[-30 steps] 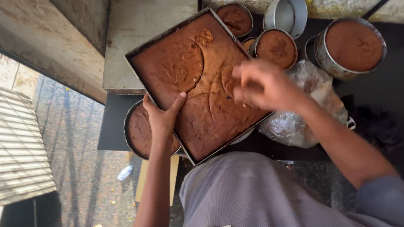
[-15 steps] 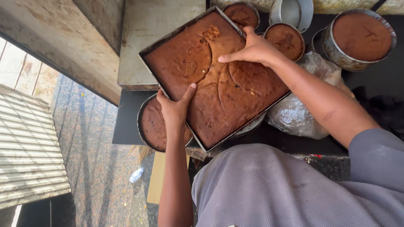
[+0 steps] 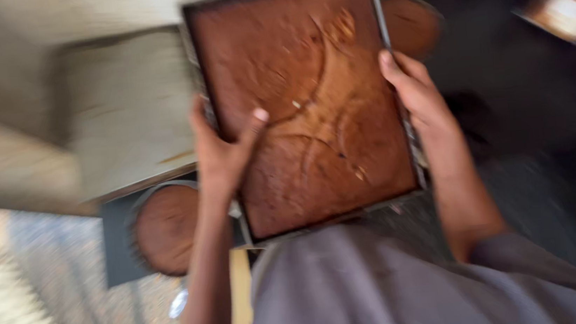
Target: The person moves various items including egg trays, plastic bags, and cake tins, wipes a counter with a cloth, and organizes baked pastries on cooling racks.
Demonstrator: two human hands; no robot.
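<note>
Rectangular metal baking tray of brown cake [image 3: 303, 104] now sits square to the view, long side running away from the person; half a second ago it lay skewed as a diamond. Right hand [image 3: 424, 110] has left the cake's top and now grips the tray's right edge. Left hand [image 3: 223, 150] has shifted from the lower corner to the left edge, thumb on the cake. Picture now motion-blurred; round tins at upper right gone from view.

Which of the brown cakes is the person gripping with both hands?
The big rectangular cake in the metal tray, with the left hand and right hand on its long edges. The round cake at lower left and the one behind are untouched.
</note>
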